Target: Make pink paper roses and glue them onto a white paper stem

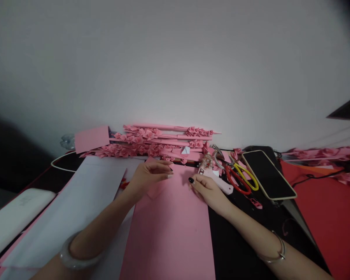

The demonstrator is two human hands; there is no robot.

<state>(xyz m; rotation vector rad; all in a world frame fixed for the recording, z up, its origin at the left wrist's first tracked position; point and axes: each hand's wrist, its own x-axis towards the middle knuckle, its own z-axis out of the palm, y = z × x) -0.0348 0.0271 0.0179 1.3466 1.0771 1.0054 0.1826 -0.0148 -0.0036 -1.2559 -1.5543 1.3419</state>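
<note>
A long pink paper sheet (170, 229) lies down the middle of the dark table. Over its far left part is my left hand (148, 177), fingers stretched forward and apart from the thumb, with nothing visible between them. My right hand (208, 190) is above the sheet's right edge, its thumb and index finger pinched together; whatever they hold is too small to make out. A gap separates the two hands. Just beyond my right hand lies a pale pink glue gun (221, 183).
Bundles of pink paper flowers (146, 142) line the wall. Red-handled pliers (236, 181), yellow-handled scissors (247, 177) and a phone (268, 175) lie at right, beside red paper (332, 217). White paper (84, 198) and a white device (17, 217) are at left.
</note>
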